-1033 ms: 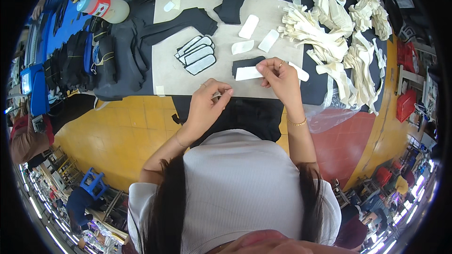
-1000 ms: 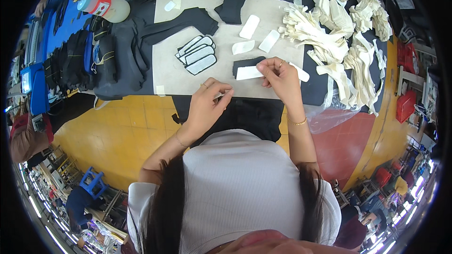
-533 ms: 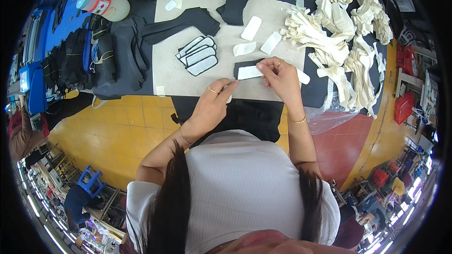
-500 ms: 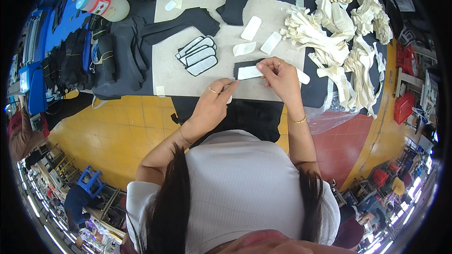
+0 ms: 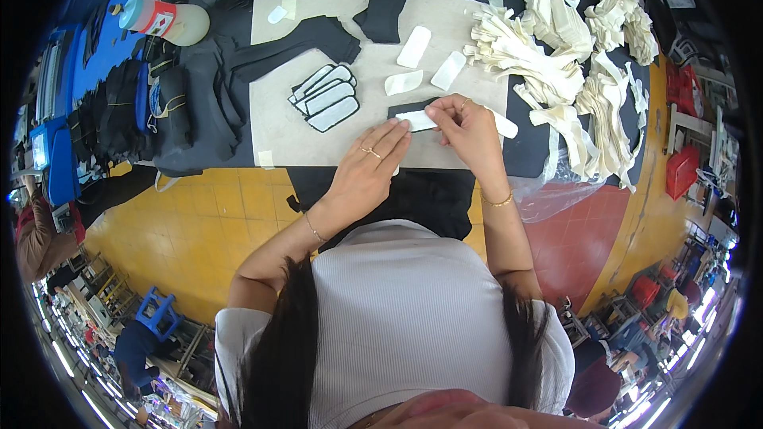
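Note:
A white fabric strip [image 5: 418, 121] lies over a small black fabric piece [image 5: 402, 109], whose dark edge shows along the strip's far side. My left hand [image 5: 367, 160] rests with its fingers stretched out, their tips on the strip's left end. Thumb and fingers of my right hand [image 5: 470, 137] pinch the strip near its right end. Beside the right hand lies another rounded white strip [image 5: 504, 125], partly covered by it. Left of them, several white pieces with black borders [image 5: 327, 100] form a fanned stack. Three loose white pieces [image 5: 414, 47] lie farther back.
A pale board [image 5: 274, 123] is taped to the dark table. Bundles of cream fabric strips [image 5: 520, 56] are heaped at right, with a clear plastic bag [image 5: 552, 195] at the edge. Black fabric pieces [image 5: 203, 99] and a bottle [image 5: 167, 20] stand at left.
My left hand has moved slightly up and right, its fingers now flattened over the strip's left end. My right hand keeps its pinch on the strip. The whole view has shifted a little.

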The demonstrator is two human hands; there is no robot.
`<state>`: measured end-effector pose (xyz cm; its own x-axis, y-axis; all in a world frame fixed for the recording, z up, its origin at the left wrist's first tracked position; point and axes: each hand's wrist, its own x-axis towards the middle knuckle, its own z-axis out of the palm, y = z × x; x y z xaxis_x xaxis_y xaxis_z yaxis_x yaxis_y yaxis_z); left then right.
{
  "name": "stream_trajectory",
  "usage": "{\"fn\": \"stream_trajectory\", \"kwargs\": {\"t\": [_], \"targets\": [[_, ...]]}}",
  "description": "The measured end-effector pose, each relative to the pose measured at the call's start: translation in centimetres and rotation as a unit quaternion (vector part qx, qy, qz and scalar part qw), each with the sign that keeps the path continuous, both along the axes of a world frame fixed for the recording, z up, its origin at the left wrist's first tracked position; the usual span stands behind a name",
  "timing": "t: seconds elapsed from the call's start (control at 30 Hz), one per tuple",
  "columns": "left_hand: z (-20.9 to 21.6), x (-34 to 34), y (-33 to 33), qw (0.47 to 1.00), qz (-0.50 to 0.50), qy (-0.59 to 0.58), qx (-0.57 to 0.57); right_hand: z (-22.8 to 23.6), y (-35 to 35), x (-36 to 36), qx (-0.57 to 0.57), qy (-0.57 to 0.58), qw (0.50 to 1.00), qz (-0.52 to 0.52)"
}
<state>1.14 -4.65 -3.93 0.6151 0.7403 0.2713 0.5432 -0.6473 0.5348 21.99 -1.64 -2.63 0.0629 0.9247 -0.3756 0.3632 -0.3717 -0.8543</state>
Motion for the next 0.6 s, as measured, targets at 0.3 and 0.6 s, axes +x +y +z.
{"fn": "stream_trajectory", "kwargs": {"t": [0.3, 0.6], "targets": [[0.4, 0.7, 0.2, 1.0, 0.013, 0.018, 0.018, 0.1, -0.5, 0.1, 0.067, -0.07, 0.995, 0.005], [1.0, 1.2, 1.3, 1.0, 0.023, 0.008, 0.004, 0.2, -1.2, 0.2, 0.173, -0.203, 0.963, -0.029]]}}
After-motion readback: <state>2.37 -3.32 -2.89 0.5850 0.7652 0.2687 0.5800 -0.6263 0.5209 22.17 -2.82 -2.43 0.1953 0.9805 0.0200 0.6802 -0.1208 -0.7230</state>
